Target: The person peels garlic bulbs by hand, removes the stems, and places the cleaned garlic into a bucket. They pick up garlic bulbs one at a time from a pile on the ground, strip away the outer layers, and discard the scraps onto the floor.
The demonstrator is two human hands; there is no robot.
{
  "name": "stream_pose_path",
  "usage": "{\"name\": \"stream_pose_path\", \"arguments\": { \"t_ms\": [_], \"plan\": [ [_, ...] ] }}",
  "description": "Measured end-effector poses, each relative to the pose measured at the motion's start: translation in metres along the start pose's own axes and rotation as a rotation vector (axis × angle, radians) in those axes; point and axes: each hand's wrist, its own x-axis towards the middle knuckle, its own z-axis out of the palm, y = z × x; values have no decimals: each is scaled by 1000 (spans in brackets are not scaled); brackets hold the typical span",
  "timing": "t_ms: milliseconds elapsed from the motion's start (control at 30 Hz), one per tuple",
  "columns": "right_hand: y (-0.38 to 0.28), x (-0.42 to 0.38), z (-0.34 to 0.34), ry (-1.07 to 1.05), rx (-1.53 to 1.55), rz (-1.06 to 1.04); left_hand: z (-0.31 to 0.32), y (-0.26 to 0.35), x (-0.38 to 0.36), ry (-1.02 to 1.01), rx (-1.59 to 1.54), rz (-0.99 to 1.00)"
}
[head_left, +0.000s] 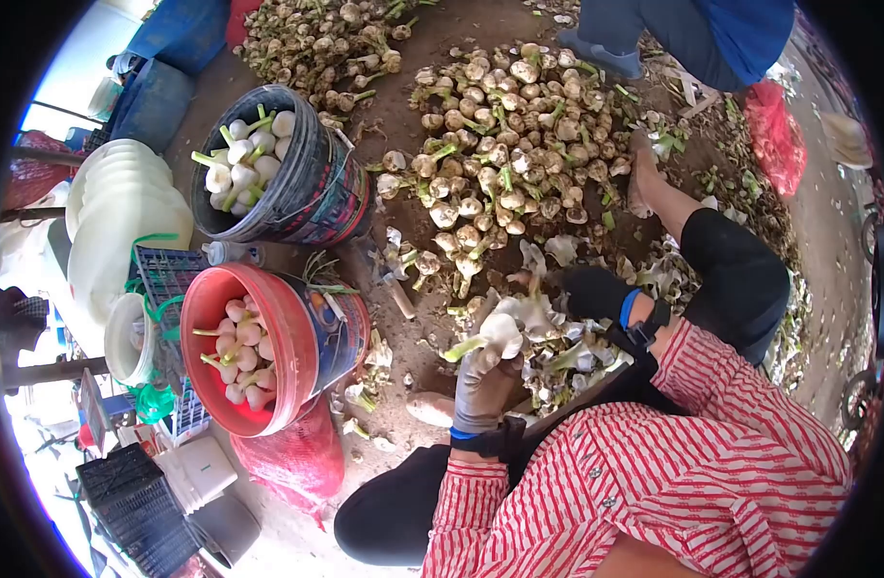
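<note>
A white garlic bulb (pixel 502 333) with a short green stem is held in my left hand (pixel 482 390), which wears a grey glove, its fingers closed round the bulb's lower side. My right hand (pixel 594 293), in a dark glove, is just to the right of and above the bulb. Its fingers are blurred among pale skins, so what they hold, if anything, is unclear. Loose peeled skins (pixel 567 361) lie beneath and beside both hands.
Unpeeled garlic (pixel 509 135) is heaped ahead. Cleaned bulbs fill a dark bucket (pixel 211 220) and a red bucket (pixel 196 318) at left. Red net bags (pixel 292 458) and crates (pixel 138 506) stand lower left. Another person's leg (pixel 687 34) is at upper right.
</note>
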Motion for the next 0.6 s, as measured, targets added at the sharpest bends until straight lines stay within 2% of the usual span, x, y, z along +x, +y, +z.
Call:
{"name": "stream_pose_path", "arguments": {
  "t_ms": [33,100,133,167,233,267,300,367,400,433,500,533,567,600],
  "plan": [
    [-11,-3,1,-1,3,5,3,0,0,2,-1,-6],
    [-27,-3,1,213,1381,-184,13,-1,4,24,350,87],
    [-33,3,-9,284,1169,-415,11,-2,4,-14,433,85],
    [-39,6,-9,289,1171,-411,7,-2,4,-16,435,79],
    [-46,12,-13,62,845,-340,9,1,10,-22,738,140],
    [-49,11,-18,-81,1091,-263,12,4,7,-20,823,165],
    [-51,11,-16,-86,1088,-268,8,4,7,-16,823,171],
    [-60,9,-6,115,1117,-192,-7,-1,2,163,564,172],
    [-66,3,-12,22,1440,-76,-3,-1,5,184,595,250],
    [-69,-2,-17,17,1440,-78,2,-1,6,188,595,252],
    [-70,-10,-22,26,1574,-99,10,0,6,392,572,262],
    [-57,0,6,52,1804,-617,-1,-1,3,424,386,287],
    [-59,-10,-7,43,1804,-618,-21,1,1,316,1343,545],
    [-67,-25,-33,-46,1615,-474,-25,1,-2,388,1096,434]
  ]
}}
